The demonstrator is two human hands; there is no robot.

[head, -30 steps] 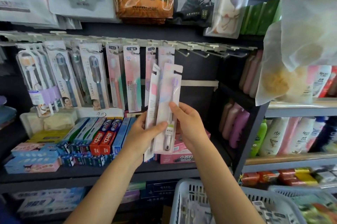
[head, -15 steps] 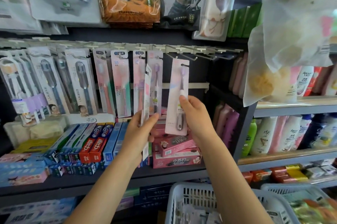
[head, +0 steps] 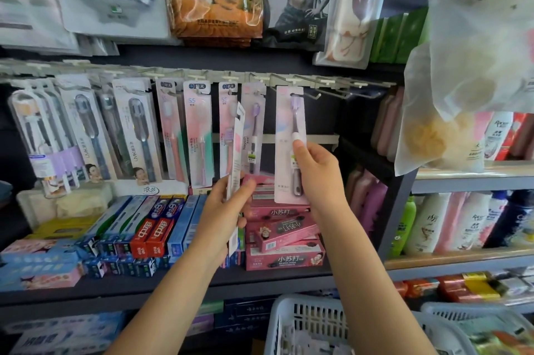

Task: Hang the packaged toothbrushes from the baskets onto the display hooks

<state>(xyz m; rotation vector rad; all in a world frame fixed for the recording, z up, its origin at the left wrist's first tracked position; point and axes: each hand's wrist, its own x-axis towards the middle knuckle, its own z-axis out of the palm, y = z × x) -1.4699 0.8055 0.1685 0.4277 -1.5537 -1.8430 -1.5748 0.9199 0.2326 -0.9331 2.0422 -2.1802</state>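
The pink toothbrush pack (head: 289, 135) stands upright with its hang hole right at the tip of an empty display hook (head: 310, 88), the 1st free one to the right of the packs already hung (head: 254, 126). To do this step well, I judge the card should be kept flat to the hook's line, the hole slid squarely over the upturned tip, then pushed back along the wire before letting go; a tilt would snag the card edge. Whether the hole is already over the tip cannot be told.

The right hand (head: 316, 169) pinches this pack at its lower half, thumb on the front, forearm reaching up from below the hook. The left hand (head: 228, 210), lower and left of the hook, grips 1 spare pack (head: 235, 169) seen nearly edge-on, held upright and apart from the rail.

Below the hook, pink toothpaste boxes (head: 284, 236) sit on the shelf (head: 173, 285); further down, a white basket (head: 306, 323) holds more packs.
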